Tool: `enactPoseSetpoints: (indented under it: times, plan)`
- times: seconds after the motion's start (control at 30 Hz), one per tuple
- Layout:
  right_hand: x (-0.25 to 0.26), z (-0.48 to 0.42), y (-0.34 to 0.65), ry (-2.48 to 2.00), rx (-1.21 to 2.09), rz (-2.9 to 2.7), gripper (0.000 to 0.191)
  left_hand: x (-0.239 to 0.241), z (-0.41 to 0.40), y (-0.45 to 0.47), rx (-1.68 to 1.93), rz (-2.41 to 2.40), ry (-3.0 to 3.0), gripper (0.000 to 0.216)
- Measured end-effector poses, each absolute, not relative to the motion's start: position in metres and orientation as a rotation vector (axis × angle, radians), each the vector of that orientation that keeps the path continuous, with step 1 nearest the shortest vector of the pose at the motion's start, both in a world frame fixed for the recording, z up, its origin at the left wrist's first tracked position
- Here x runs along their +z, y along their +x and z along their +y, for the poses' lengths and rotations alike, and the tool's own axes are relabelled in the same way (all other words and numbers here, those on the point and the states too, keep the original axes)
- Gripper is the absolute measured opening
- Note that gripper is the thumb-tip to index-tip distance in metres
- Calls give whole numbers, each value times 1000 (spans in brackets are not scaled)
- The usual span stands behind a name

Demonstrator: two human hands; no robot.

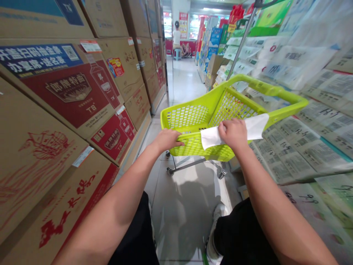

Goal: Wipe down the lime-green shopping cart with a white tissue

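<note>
A lime-green plastic shopping cart stands turned sideways in the aisle in front of me, on a grey metal frame with small wheels. My left hand grips the rim at the cart's near left corner, its thumb on the outer side. On the near long rim my right hand is closed around a white cloth, pressing it against the rim. The cloth spreads out to both sides of that hand. The cart's handle rises at the right, touched by neither hand. Little of the basket's inside shows.
Stacked cardboard cartons line the left side closely. Plastic-wrapped paper packs are piled along the right, near the cart's handle. A metal pole leans behind the cart. Down the tiled aisle, a person sits on a blue stool.
</note>
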State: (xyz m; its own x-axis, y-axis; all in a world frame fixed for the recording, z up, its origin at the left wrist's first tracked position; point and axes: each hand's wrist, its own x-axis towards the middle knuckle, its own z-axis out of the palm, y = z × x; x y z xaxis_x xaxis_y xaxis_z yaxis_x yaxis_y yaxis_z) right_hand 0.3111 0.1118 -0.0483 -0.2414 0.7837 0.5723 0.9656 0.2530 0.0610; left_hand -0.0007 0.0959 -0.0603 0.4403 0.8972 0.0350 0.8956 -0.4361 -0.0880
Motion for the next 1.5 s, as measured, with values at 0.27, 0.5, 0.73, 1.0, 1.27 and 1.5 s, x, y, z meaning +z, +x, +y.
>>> enactPoseSetpoints:
  times: [0.27,0.5,0.73,1.0,1.27,1.5]
  plan:
    - [-61,86,274,-1425,-544,-2198,44,-64,92,10,-79,-1651,-2560,40]
    - [-50,92,287,-1450,-431,-2279,47,-55,94,3,58,-1641,-2604,37]
    - [-40,116,343,-1596,-583,-1825,40,-53,93,1,74,-1631,-2606,34]
    - [-47,91,292,-1447,-335,-2117,42,-55,95,-2,65,-1635,-2618,34]
    - [-42,109,347,-1643,-673,-1886,45,-54,97,-4,59,-1631,-2598,32]
    - [-67,75,269,-1437,-557,-2192,46,-56,97,-3,36,-1617,-2599,36]
